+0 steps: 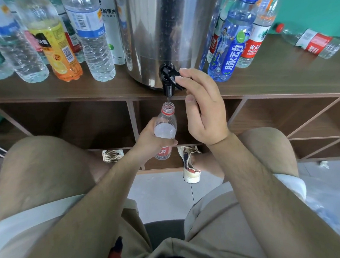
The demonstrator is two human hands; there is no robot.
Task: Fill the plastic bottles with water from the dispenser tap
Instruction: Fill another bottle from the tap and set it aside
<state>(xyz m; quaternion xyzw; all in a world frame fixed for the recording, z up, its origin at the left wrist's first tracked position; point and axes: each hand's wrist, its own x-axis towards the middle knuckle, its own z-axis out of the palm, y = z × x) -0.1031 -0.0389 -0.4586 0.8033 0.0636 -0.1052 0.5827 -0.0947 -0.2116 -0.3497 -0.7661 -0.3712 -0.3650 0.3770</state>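
A steel water dispenser [168, 28] stands on the wooden shelf top [282, 74], its black tap [168, 78] hanging over the front edge. My left hand [152, 142] grips a clear, uncapped plastic bottle [165, 127] with a red neck ring and red label, upright with its mouth right under the spout. A thin stream of water runs from the tap into it. My right hand [201, 106] reaches up to the tap lever, fingertips curled over it and thumb below.
Several capped bottles stand left of the dispenser, among them an orange juice bottle [58, 46]. A blue bottle [233, 37] stands to its right, and a red-labelled bottle [312, 42] lies on its side. Open shelf compartments [96, 122] are below; my knees and shoes flank the bottle.
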